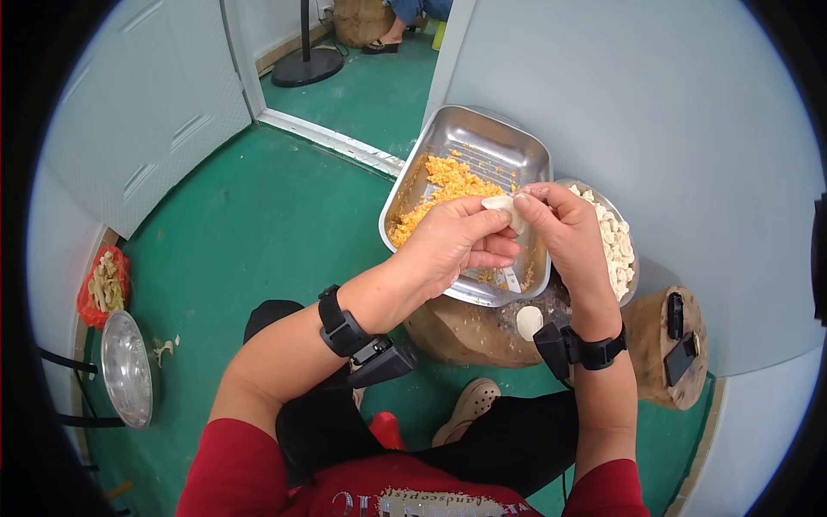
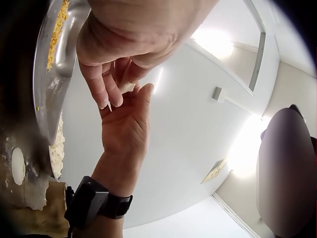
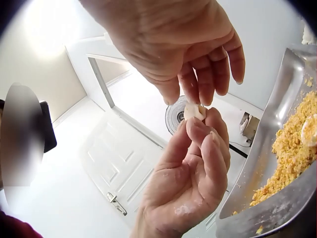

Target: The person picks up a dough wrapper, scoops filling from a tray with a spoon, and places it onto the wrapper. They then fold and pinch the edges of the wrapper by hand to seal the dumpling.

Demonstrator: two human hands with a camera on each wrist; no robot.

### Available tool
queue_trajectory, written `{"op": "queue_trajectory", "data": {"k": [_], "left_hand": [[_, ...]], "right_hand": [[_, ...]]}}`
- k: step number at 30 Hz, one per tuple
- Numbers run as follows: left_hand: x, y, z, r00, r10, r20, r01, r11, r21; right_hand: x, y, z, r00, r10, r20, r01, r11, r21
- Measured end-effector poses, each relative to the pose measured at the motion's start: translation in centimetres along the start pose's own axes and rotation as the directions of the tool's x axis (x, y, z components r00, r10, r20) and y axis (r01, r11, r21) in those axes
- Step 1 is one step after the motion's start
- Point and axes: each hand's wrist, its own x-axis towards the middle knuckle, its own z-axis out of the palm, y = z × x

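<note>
A pale folded dumpling wrapper [image 1: 508, 209] is held between both hands above the steel pan. My left hand [image 1: 457, 237] pinches it from the left between thumb and fingers. At its right edge, the thumb and index finger of my right hand [image 1: 567, 228] pinch the dough. Below them, the pan [image 1: 506, 142] contains crumbly orange-yellow filling [image 1: 457, 179] and a flat white-ended utensil [image 1: 512, 278]. In the right wrist view the small piece of dough [image 3: 194, 111] shows at the left fingertips [image 3: 197, 124]. Whether filling lies inside it, I cannot tell.
A flat round wrapper [image 1: 530, 323] lies on the wooden stump [image 1: 465, 332]. Behind my right hand stands a tray of pale dumplings [image 1: 613, 246]. Another stump [image 1: 642, 345] at right bears black devices. A metal basin [image 1: 127, 370] and red bag [image 1: 93, 302] are far left.
</note>
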Motion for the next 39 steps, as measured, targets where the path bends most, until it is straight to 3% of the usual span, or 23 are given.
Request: {"op": "queue_trajectory", "data": {"k": [9,14,26,29,32,39], "left_hand": [[-0.2,0.1,0.2,1.000,0.008,0.009,-0.008,0.999,0.041],[-0.4,0.7,0.3,0.999,0.039,-0.008,-0.039,0.999,-0.003],[-0.2,0.8,0.1,0.996,0.087,-0.002,-0.087,0.994,-0.058],[-0.4,1.2,0.3,0.994,0.106,-0.030,-0.107,0.992,-0.059],[-0.4,1.2,0.2,0.991,0.130,-0.030,-0.131,0.989,-0.069],[-0.5,1.1,0.4,0.989,0.138,-0.044,-0.139,0.990,-0.025]], "right_hand": [[-0.2,0.1,0.0,0.998,-0.059,0.020,0.062,0.991,-0.120],[0.0,-0.5,-0.3,1.000,-0.005,0.004,0.004,0.996,0.088],[-0.3,-0.4,0.2,0.999,-0.037,-0.004,0.037,0.998,-0.050],[-0.1,-0.3,0.2,0.999,-0.047,-0.022,0.048,0.998,0.050],[-0.3,-0.2,0.0,1.000,0.013,0.013,-0.014,0.999,0.048],[-0.3,0.3,0.4,0.999,-0.032,0.006,0.031,0.997,0.070]]}}
